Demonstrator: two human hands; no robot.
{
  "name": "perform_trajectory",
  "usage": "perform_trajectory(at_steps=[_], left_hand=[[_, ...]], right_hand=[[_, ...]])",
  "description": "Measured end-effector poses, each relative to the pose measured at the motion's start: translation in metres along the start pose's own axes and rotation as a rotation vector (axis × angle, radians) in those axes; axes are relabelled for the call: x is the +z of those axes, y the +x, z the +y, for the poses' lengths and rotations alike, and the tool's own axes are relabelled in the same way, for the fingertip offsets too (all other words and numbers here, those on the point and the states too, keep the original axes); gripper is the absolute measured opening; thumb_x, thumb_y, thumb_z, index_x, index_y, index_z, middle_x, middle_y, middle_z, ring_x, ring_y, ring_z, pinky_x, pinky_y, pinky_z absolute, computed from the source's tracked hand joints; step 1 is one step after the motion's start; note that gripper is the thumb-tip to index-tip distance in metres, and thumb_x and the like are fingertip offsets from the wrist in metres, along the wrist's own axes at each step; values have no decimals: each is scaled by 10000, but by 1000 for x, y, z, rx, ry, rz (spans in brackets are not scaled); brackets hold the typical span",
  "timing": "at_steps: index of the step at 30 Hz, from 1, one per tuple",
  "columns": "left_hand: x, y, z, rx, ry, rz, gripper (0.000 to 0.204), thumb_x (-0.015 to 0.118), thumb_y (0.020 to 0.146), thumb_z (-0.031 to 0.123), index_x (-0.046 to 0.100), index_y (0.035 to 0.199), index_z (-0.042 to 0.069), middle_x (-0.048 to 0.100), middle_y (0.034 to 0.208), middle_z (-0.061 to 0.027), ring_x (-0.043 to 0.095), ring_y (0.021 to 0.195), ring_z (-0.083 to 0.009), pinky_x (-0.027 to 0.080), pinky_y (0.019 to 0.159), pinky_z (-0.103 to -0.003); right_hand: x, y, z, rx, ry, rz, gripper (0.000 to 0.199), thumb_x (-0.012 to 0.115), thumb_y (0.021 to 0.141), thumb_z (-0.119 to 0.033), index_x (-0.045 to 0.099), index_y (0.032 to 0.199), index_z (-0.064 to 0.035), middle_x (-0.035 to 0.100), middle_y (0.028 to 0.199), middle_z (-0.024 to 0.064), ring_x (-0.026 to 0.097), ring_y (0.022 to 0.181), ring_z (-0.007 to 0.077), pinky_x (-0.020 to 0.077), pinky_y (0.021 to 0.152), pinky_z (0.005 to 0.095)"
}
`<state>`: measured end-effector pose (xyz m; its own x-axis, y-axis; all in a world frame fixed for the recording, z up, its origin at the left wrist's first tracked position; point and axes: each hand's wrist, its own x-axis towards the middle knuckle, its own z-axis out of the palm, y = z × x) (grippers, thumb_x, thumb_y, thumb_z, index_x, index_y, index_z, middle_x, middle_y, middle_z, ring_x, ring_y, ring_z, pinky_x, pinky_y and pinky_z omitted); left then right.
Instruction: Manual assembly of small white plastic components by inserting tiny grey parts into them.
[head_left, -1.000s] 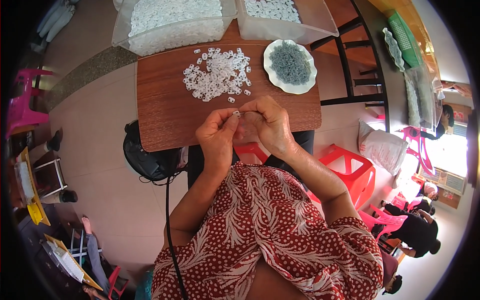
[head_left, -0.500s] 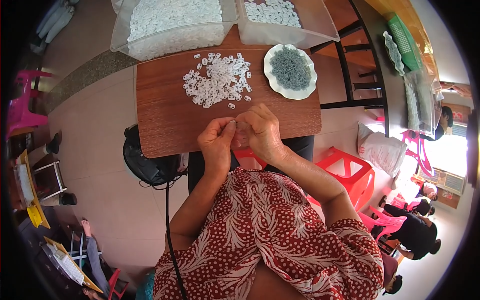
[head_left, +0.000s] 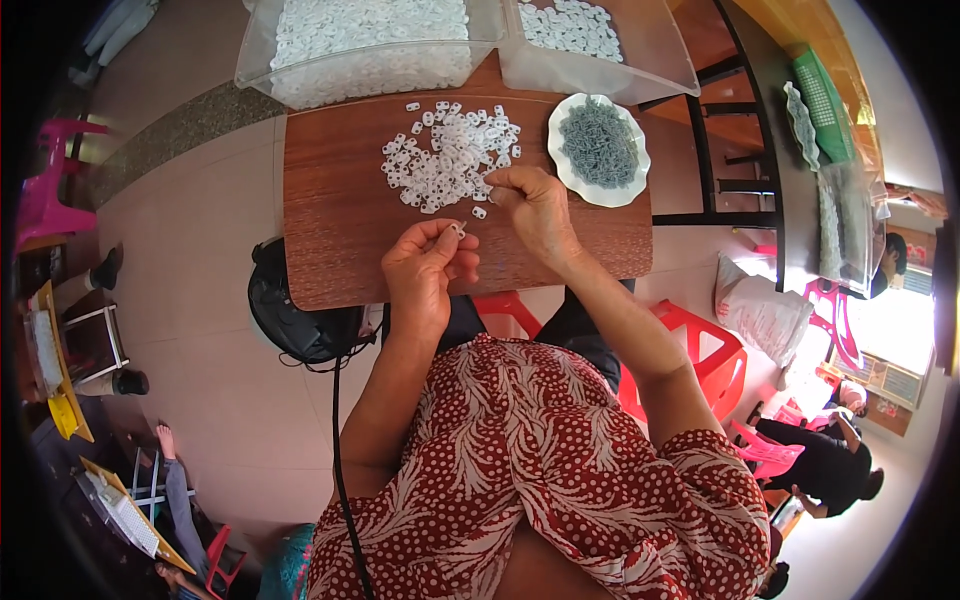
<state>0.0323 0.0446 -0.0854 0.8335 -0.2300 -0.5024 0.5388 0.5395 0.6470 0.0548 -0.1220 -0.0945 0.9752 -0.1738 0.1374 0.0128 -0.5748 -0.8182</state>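
1. A small white plastic piece (head_left: 458, 229) was pinched between the fingertips of the left hand (head_left: 430, 265), held just below the heap of white pieces (head_left: 447, 163) on the counter (head_left: 340, 230).
2. The right hand (head_left: 535, 205) was laid at the heap's right edge, its fingers curled at the outermost pieces; whether one was actually grasped could not be told.
3. The step in hand was judged to be the picking of single pieces from the heap for fitting together between both hands.
4. For the next move, a clean pinch on one loose piece and its careful alignment with the held piece would likely be called for.
5. A scalloped white dish of small grey metal parts (head_left: 598, 148) was set right of the heap.
6. Two clear bins of white pieces (head_left: 370, 45) stood beyond the heap.
7. A pale tiled floor (head_left: 180, 260) was spread left of the heap, with a black bag (head_left: 295, 320) below the counter and red stools (head_left: 700, 350) to the lower right.
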Motion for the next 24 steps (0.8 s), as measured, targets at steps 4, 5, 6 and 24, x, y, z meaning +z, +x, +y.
perform_trajectory(at_steps=[4,5,6,24], left_hand=[[1,1,4,-36,5,40,116,578,873,82,573,932,-18,632,799,-134,566,548,-154,474,499,-271],[0,2,3,-37,5,36,116,578,873,82,573,932,-18,632,799,-134,566,548,-154,474,499,-271],[-3,3,2,-29,-4,31,116,581,870,75,572,931,-22,636,796,-135,579,556,-149,479,489,-265],[1,11,1,-41,-9,40,106,581,871,80,573,922,-12,633,783,-121,570,564,-143,457,501,-255]], right_hand=[[7,14,29,-123,-184,144,145,646,688,-24,681,819,-76,636,780,117,580,771,291,464,681,378],[8,19,37,-161,-271,149,176,654,687,-20,683,845,-92,615,757,105,566,753,275,464,668,368],[9,25,40,-201,-357,152,208,662,687,-17,686,872,-108,594,735,92,551,736,259,463,655,358],[28,52,53,-520,-585,82,270,589,623,24,655,843,-118,527,763,59,483,747,281,429,631,392]])
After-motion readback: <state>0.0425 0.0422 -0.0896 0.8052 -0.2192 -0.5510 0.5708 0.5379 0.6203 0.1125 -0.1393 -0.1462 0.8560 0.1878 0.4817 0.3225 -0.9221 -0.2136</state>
